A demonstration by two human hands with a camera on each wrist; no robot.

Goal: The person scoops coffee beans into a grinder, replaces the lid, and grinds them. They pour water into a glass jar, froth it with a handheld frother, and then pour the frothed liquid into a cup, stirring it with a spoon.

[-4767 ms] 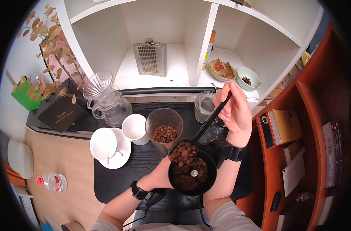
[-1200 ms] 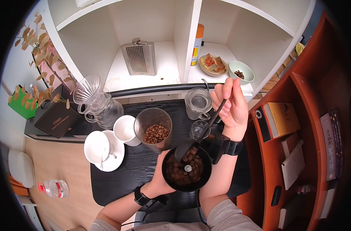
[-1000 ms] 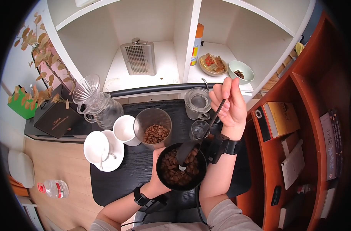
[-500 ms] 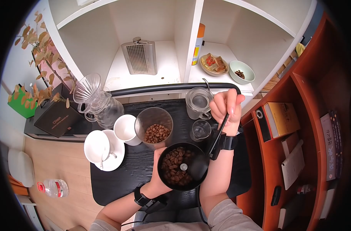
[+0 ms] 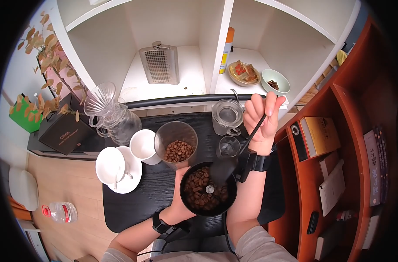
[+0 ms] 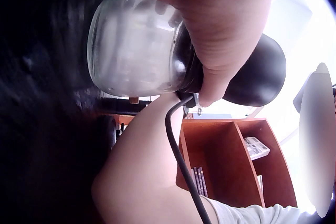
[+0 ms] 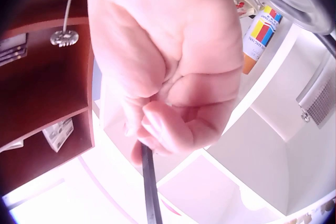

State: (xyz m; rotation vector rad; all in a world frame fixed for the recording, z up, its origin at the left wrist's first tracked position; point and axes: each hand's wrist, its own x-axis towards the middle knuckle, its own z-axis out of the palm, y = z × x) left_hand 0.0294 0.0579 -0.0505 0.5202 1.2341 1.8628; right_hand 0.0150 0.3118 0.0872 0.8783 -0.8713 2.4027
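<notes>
My left hand (image 5: 178,198) grips a hand coffee grinder (image 5: 206,194) from the left and holds it above the black table (image 5: 133,205). Its open black hopper is full of brown beans. In the left wrist view my left hand (image 6: 220,29) wraps the grinder's neck above its frosted glass jar (image 6: 134,50). My right hand (image 5: 261,118) pinches the far end of a long black scoop (image 5: 250,135). The scoop's blurred bowl hangs over the hopper's far right rim. In the right wrist view my right hand's (image 7: 168,82) fingers curl round the scoop handle (image 7: 149,187).
A glass cup of beans (image 5: 176,143) stands just beyond the grinder, with a small glass (image 5: 228,147) and a glass jar (image 5: 227,115) to its right. White cups (image 5: 143,146), a saucer (image 5: 131,181) and a glass dripper on a carafe (image 5: 116,115) stand left. A red bookcase (image 5: 338,144) rises right.
The scoop's load of beans has gone into the hopper. In the last second the scoop bowl swung to the hopper's right edge, then back up to its far rim as my right hand rose.
</notes>
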